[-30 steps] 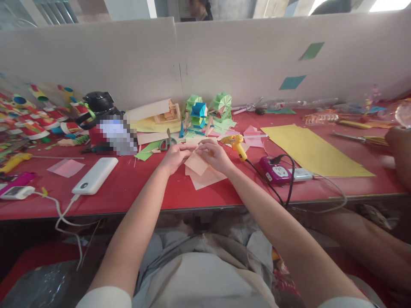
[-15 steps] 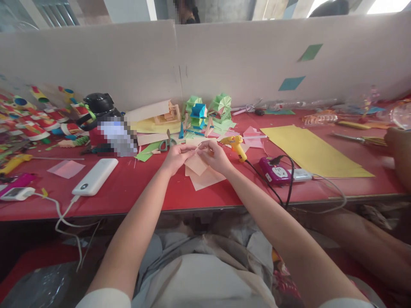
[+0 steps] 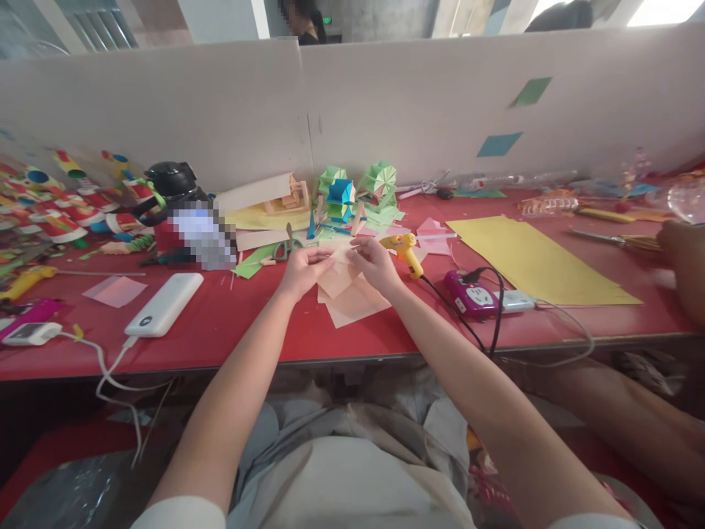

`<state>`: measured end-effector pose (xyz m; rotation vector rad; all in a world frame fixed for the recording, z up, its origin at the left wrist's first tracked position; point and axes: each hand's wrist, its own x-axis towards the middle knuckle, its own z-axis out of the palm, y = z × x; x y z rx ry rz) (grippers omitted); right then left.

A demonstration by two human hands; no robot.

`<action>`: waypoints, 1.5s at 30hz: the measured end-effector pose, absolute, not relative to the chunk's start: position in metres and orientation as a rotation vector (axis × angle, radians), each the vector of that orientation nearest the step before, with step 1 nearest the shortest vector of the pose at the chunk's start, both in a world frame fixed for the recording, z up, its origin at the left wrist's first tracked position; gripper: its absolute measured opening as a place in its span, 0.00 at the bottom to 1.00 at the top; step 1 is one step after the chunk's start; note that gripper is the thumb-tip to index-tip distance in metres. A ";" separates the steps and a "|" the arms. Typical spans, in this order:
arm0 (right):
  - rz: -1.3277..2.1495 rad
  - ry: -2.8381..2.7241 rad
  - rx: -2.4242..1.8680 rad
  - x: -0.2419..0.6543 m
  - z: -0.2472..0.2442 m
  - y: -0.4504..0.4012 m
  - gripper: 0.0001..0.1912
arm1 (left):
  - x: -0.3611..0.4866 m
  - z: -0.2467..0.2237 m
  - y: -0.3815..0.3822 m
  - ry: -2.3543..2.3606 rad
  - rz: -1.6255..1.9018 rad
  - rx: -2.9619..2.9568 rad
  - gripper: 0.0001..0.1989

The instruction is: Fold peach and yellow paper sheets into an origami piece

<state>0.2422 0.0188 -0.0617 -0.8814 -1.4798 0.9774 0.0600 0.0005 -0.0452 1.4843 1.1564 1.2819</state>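
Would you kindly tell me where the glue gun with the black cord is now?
In the head view, the yellow glue gun lies right of centre on the red table, between the right hand and the purple socket block.

The upper paper piece, pale peach, was held at a tilt, a corner directed toward the near table edge. It partly covered the lower paper sheet, also peach, which lay flat on the red tabletop.
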 end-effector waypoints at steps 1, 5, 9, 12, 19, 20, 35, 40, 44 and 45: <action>1.022 -1.465 -0.885 0.243 -0.061 0.018 0.21 | 0.060 -0.045 0.001 1.158 1.290 1.476 0.18; 1.093 -1.533 -0.910 0.246 -0.055 0.014 0.22 | 0.058 -0.043 0.001 1.190 1.285 1.423 0.19; 0.938 -1.573 -1.037 0.249 -0.055 0.015 0.21 | 0.058 -0.040 -0.001 1.249 1.257 1.368 0.17; 0.873 -1.592 -1.083 0.249 -0.060 0.019 0.21 | 0.059 -0.039 -0.001 1.312 1.215 1.331 0.16; 0.895 -1.573 -1.104 0.247 -0.061 0.019 0.20 | 0.060 -0.043 0.003 1.341 1.188 1.338 0.16; 0.901 -1.565 -1.101 0.247 -0.060 0.018 0.20 | 0.060 -0.044 0.003 1.336 1.187 1.336 0.17; 0.989 -1.622 -1.020 0.247 -0.053 0.011 0.23 | 0.058 -0.041 -0.003 1.152 1.103 1.359 0.25; 1.071 -1.676 -0.981 0.247 -0.052 0.010 0.26 | 0.053 -0.048 0.004 1.152 1.231 1.442 0.25; 0.991 -1.694 -1.030 0.247 -0.054 0.012 0.25 | 0.054 -0.049 0.005 1.211 1.243 1.490 0.21; 0.972 -1.707 -1.046 0.247 -0.055 0.013 0.25 | 0.055 -0.048 0.005 1.227 1.246 1.503 0.20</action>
